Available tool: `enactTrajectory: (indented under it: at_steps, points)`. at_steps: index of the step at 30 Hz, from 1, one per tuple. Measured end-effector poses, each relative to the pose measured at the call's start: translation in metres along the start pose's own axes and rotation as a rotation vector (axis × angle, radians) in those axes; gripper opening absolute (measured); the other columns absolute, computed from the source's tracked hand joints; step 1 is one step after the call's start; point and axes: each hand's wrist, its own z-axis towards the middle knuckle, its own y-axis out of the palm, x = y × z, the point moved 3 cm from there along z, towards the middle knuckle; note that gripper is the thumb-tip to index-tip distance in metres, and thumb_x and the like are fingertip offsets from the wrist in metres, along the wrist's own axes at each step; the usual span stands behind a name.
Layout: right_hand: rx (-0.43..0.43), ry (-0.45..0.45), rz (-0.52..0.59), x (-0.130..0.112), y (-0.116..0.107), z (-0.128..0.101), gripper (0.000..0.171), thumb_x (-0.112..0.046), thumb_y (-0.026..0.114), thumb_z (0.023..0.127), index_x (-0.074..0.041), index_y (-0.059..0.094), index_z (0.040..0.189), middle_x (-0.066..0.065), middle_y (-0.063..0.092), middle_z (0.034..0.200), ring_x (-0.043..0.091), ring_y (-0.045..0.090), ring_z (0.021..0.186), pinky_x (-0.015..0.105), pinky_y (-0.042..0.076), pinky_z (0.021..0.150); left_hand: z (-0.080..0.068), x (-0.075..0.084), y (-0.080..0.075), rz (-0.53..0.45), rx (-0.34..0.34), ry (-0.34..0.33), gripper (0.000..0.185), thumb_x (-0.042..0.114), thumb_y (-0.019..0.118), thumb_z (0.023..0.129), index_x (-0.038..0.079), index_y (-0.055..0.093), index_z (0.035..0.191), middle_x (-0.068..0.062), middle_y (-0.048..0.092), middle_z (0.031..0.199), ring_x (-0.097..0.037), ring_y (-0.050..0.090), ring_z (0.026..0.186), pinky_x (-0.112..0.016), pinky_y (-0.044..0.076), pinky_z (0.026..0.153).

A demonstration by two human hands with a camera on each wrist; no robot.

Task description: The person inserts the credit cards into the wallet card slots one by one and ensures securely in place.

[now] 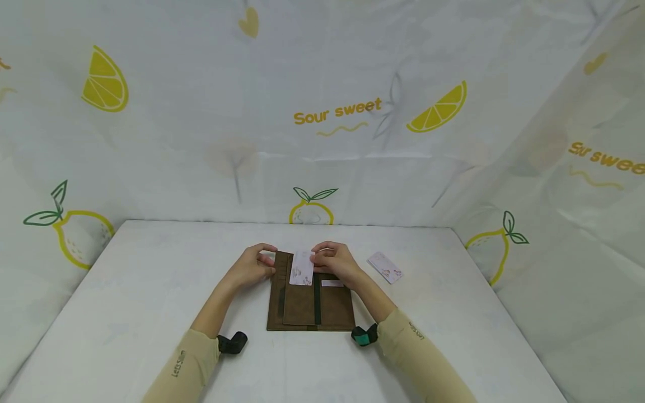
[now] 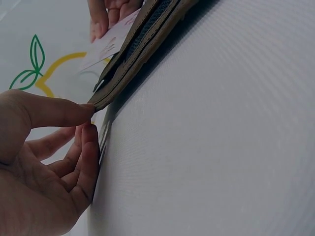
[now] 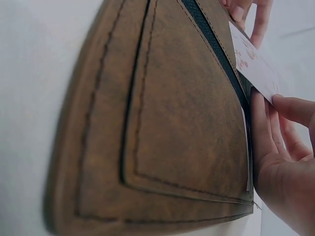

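A brown leather wallet [image 1: 299, 308] lies on the white table, dark strips running along its middle. My left hand [image 1: 254, 264] pinches its far left corner between thumb and fingers, as the left wrist view [image 2: 54, 152] shows up close. By its right edge, my right hand [image 1: 337, 263] holds a white card with a pinkish pattern [image 1: 301, 268]. That card overlaps the far part of the wallet's left panel; in the right wrist view the card [image 3: 251, 64] slants at the wallet's edge. Another white card [image 1: 332, 283] shows partly in the right panel, below my right hand.
To the right of the wallet lies a patterned card or small stack of cards [image 1: 385, 266]. White cloth with lemon prints [image 1: 311, 212] hangs behind the table and along its sides. Black straps [image 1: 233, 342] are at both wrists.
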Motion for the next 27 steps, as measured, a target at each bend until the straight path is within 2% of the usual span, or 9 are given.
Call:
enactTrajectory:
  at_steps: [21,27]
  points:
    - [-0.019,-0.063,-0.205,-0.0051,0.0024,-0.0038,0.022,-0.005,0.074,0.100,0.006,0.069,0.119,0.005,0.079,0.093,0.010,0.076,0.082,0.031,0.066,0.084,-0.0001,0.0010,0.0002,0.010,0.002,0.020,0.055,-0.004,0.073,0.090,-0.003,0.060,0.144,-0.015,0.071,0.103,-0.019,0.062,0.086,-0.030,0.049,0.075]
    - [-0.027,-0.064,-0.269,-0.0052,0.0019,-0.0059,0.022,-0.010,0.077,0.099,0.001,0.072,0.118,-0.001,0.076,0.090,0.007,0.072,0.082,0.024,0.060,0.081,-0.0001,0.0011,-0.0002,0.011,0.001,0.025,0.055,-0.004,0.073,0.091,-0.003,0.060,0.144,-0.015,0.071,0.103,-0.019,0.061,0.085,-0.030,0.049,0.075]
